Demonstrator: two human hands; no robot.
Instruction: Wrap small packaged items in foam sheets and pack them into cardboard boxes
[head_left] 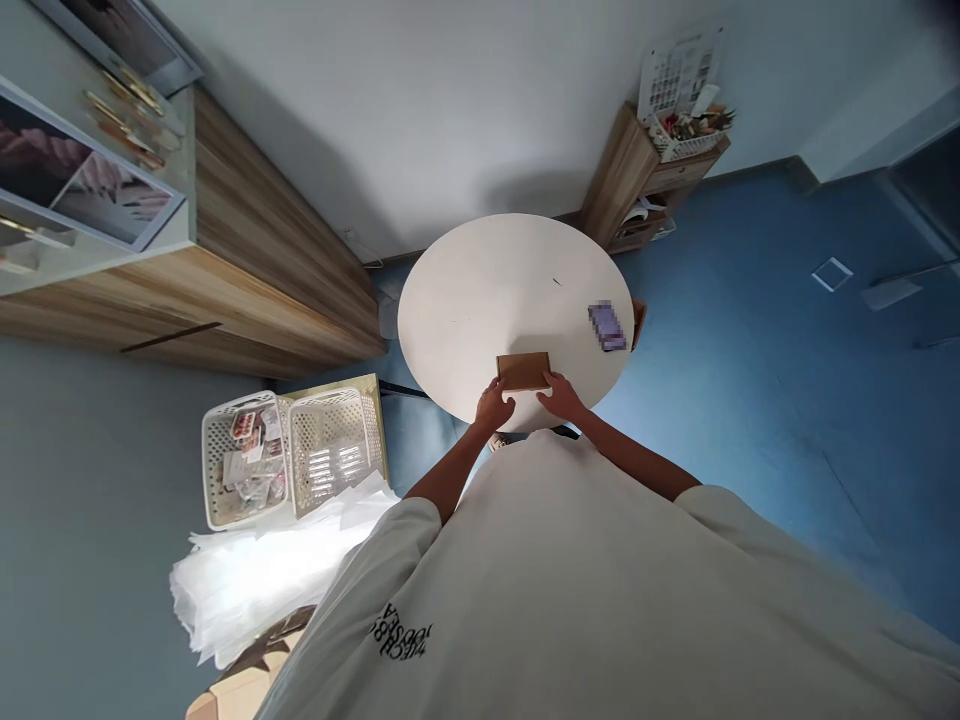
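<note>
A small brown cardboard box (523, 371), its lid closed, is at the near edge of the round white table (480, 270). My left hand (495, 405) grips its left near corner, fingers along the side and thumb towards the front. On the opposite corner, my right hand (561, 396) holds the box in the same way. Whether the box rests on the tabletop or is lifted slightly, I cannot tell. To the right of it lies a purple, pixelated rectangular item (607, 326). A small dark thin object (557, 282) is farther back on the table.
White plastic baskets (245, 460) with packets and clear plastic pieces stand at the lower left, beside a pile of white sheets (277, 570). A wooden cabinet (300, 220) rises on the left. Behind the table's right side is a small wooden shelf unit (630, 180).
</note>
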